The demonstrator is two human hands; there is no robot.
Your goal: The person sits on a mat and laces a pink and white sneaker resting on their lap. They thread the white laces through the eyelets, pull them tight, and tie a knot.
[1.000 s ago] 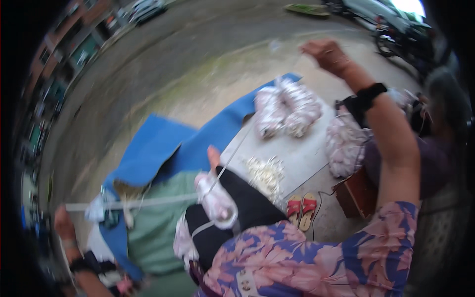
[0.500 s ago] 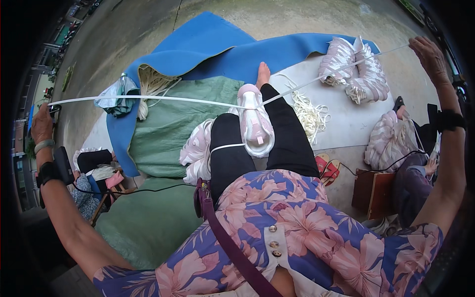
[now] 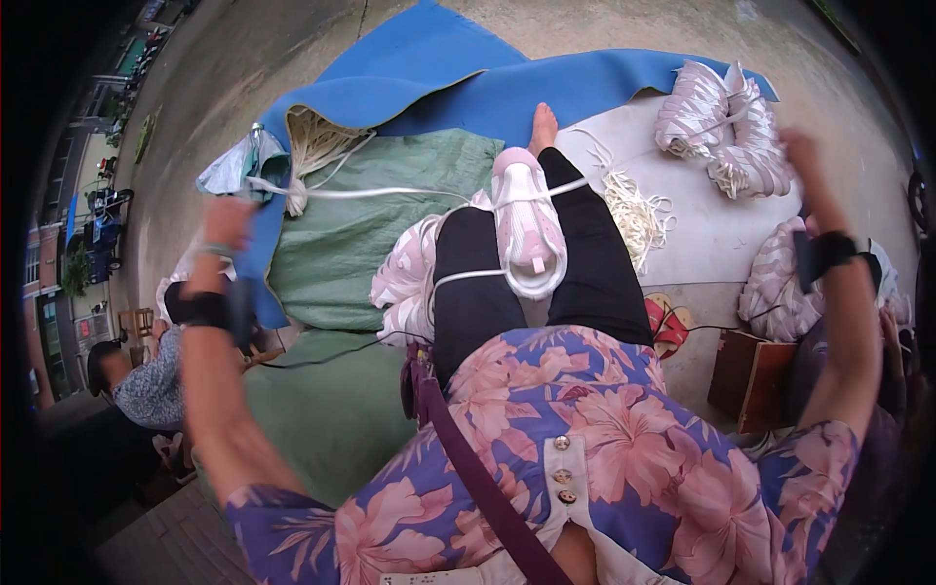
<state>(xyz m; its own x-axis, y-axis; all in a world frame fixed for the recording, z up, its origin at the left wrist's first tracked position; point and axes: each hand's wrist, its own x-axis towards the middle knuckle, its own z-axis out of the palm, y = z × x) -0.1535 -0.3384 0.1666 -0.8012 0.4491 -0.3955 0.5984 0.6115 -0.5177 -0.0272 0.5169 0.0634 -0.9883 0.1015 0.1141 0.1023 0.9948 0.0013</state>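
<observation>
A pink and white sneaker [image 3: 526, 229] lies sole-down between my thighs, with a white lace [image 3: 390, 192] running across it. Leftward, the lace reaches close to my left hand [image 3: 230, 222], which is raised and smeared by motion. On the right the lace shows only as far as the edge of my thigh. My right hand [image 3: 801, 158] is up at the far right, also blurred, beside a bundle of pink and white shoe pieces [image 3: 726, 127]. Whether either hand grips the lace cannot be made out. Another pink and white bundle [image 3: 405, 283] rests against my left thigh.
Blue matting [image 3: 439, 83] and a green sheet [image 3: 390, 229] cover the ground ahead. Loose cream laces [image 3: 639, 216] lie right of my foot, and more laces [image 3: 317, 146] poke from the matting. Red slippers [image 3: 668, 325] and a wooden box [image 3: 756, 380] are at right. People sit at both sides.
Both hands have moved inward, the left also dropping lower and the right coming down. The lace, taut between them before, now sags on the left and no longer visibly reaches the right hand.
</observation>
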